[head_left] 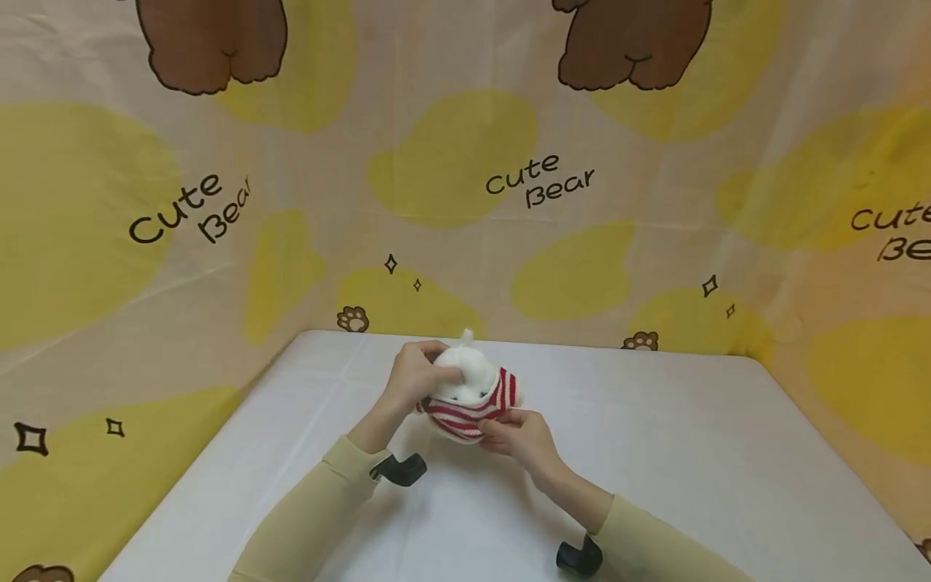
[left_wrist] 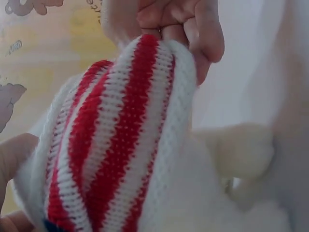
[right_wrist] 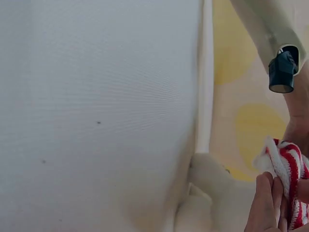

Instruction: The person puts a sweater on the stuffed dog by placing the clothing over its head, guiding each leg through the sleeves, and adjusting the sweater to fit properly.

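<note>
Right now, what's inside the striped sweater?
A white plush toy fills the red-and-white striped sweater; its fluffy top sticks out. The left hand grips the toy, the right hand pinches the hem. The body within is covered.

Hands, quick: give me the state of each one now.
Left hand: grips the white plush toy.
Right hand: pinches the toy's red-and-white striped sweater.

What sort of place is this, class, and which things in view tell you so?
Probably a staged indoor recording corner, not a lived-in room: a white table boxed in by a "Cute Bear" printed cloth backdrop, and both hands holding a plush toy in a red-striped sweater.
</note>
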Demonstrator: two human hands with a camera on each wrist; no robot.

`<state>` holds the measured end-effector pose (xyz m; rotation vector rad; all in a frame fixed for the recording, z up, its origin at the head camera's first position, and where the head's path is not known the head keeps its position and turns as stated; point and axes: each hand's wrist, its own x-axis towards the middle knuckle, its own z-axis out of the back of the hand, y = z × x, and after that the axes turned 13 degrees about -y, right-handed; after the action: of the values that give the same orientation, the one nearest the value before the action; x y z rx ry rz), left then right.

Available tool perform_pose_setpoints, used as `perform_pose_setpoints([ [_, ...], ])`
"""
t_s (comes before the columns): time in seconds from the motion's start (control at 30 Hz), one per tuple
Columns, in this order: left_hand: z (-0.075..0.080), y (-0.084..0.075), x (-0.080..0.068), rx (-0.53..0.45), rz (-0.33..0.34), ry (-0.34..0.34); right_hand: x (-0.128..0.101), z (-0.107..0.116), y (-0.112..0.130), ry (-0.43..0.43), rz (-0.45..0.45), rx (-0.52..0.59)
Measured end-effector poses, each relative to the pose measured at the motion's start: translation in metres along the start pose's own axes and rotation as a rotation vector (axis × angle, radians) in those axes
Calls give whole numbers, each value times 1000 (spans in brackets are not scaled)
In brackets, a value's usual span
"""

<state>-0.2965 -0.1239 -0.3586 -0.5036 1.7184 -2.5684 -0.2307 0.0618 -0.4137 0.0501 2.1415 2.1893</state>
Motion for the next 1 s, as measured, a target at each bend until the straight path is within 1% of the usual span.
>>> perform_pose_setpoints([
  [0.1, 0, -1, -1, 15, -6, -11, -1, 1, 6, 44, -29, 5],
  [0.2, 0, -2, -1, 19, -10, -6, 0, 3, 13, 77, -73, -5],
  [0.3, 0, -3, -2, 28, -24, -3, 2, 3, 18, 93, -104, -45],
  [0.4, -1, -4, -3, 40, -36, -5, 6, 3, 21, 97, -115, -98],
  [0.47, -2, -3, -3, 53, -43, -5, 8, 2, 21, 85, -125, -117],
  [0.53, -2, -2, -3, 60, -46, -4, 9, 0, 22, 62, -127, -106],
  [0.63, -2, -1, -2, 65, -54, -6, 10, -2, 23, 27, -107, -57],
  [0.77, -2, 0, -1, 54, -45, -10, 6, -4, 24, -10, -81, 13],
  [0.87, -1, 0, 0, 40, -29, -17, 3, -4, 23, -51, -71, 45],
  [1.0, -1, 0, 1, 33, -28, -28, -1, -6, 21, -110, -54, 77],
])
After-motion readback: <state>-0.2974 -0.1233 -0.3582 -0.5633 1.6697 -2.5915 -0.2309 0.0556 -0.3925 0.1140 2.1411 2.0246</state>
